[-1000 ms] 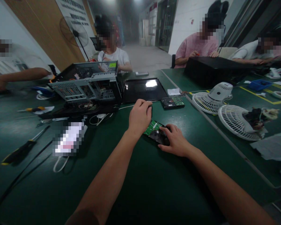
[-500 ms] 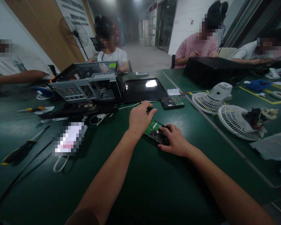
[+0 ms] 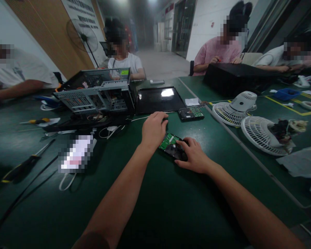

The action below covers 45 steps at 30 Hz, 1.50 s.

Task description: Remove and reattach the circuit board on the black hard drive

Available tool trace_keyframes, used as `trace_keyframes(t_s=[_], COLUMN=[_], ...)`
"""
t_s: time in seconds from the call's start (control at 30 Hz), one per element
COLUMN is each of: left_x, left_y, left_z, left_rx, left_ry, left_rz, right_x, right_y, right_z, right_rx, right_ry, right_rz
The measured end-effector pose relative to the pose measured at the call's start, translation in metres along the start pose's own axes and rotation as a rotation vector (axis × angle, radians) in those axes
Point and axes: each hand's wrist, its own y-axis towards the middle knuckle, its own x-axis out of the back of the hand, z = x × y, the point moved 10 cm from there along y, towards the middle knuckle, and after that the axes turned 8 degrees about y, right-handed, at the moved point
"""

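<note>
A hard drive with a green circuit board (image 3: 170,139) lies on the green table in front of me. My right hand (image 3: 193,154) grips its right end, thumb on the near edge and fingers over the top and far side. Just beyond the drive's left end is my left hand (image 3: 154,128), its fingers bent and drawn together; whether something small is between them is hidden. A second hard drive (image 3: 191,113) rests farther back, with a few tiny bits on the table near it.
An opened computer case (image 3: 93,97) stands back left, beside a black panel (image 3: 159,99). A screwdriver (image 3: 22,168) and a phone (image 3: 77,154) lie left. White fan parts (image 3: 259,135) sit right. People work across the table, one by a black case (image 3: 235,77).
My left hand's thumb has moved in toward its fingers, and a dark thing seen between them is now out of sight. My right hand has stayed on the drive.
</note>
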Motion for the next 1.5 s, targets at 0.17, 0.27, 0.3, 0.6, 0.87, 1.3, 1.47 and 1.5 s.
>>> trace_keyframes(t_s=[0.17,0.27,0.3,0.6,0.87,1.3,1.47,1.5], left_x=[-0.002,0.000,0.000,-0.004,0.000,-0.001,0.000,0.000], left_y=[0.000,-0.001,-0.001,0.000,-0.001,0.001,0.001,0.002], left_z=[0.004,0.006,0.006,0.001,-0.006,-0.012,-0.016,-0.016], left_rx=[0.011,0.037,0.040,0.010,-0.035,-0.054,-0.059,-0.070], left_ry=[-0.025,-0.048,-0.056,-0.127,-0.060,-0.142,-0.157,-0.147], left_rz=[-0.007,-0.042,-0.048,-0.014,0.012,0.057,0.074,0.078], right_x=[0.000,-0.001,0.000,-0.001,-0.001,-0.001,0.000,0.000], right_y=[0.000,0.000,0.000,0.000,0.000,0.000,0.000,0.000], right_z=[-0.001,-0.002,-0.001,-0.001,-0.001,-0.001,0.000,0.000], right_rx=[0.000,-0.006,-0.008,-0.016,-0.013,-0.009,-0.013,-0.012], right_ry=[0.002,0.005,0.007,-0.003,-0.002,-0.006,-0.006,-0.008], right_rz=[-0.007,-0.004,-0.004,0.010,-0.001,-0.002,-0.002,-0.002])
